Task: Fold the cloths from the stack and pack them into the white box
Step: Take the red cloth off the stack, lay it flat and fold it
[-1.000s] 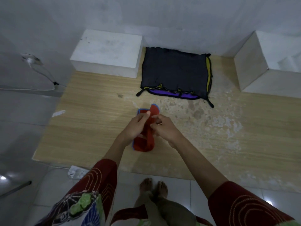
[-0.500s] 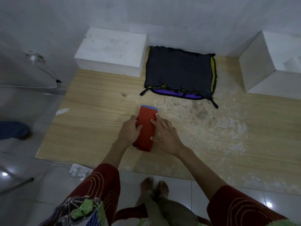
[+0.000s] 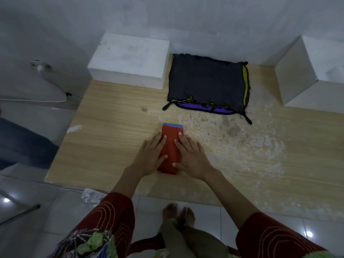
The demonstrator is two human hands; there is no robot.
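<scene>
Head view: we look down on a low wooden surface (image 3: 111,116) set against a wall.
Cloth (image 3: 170,146): red with a blue far edge. It lies folded into a narrow strip near the front of the surface, long side pointing away from the person.
Left hand (image 3: 150,155): flat, fingers straight, pressing the cloth's left side and gripping nothing.
Right hand (image 3: 191,157): also flat, fingers slightly spread, pressing the right side.
Reason for hold: we judge both palms bear down to flatten the fold and set its creases, so the strip keeps its shape when lifted.
Stack (image 3: 206,84): at the back of the surface, well apart from the hands. A dark piece lies on top, with yellow and purple showing beneath, so unfolded pieces remain.
Boxes: the left box (image 3: 130,58) sits just beside the stack and the right box (image 3: 307,77) at the far right. We cannot tell which is meant, nor see inside either.
Progress: this fold looks nearly complete and packing is not yet done.
</scene>
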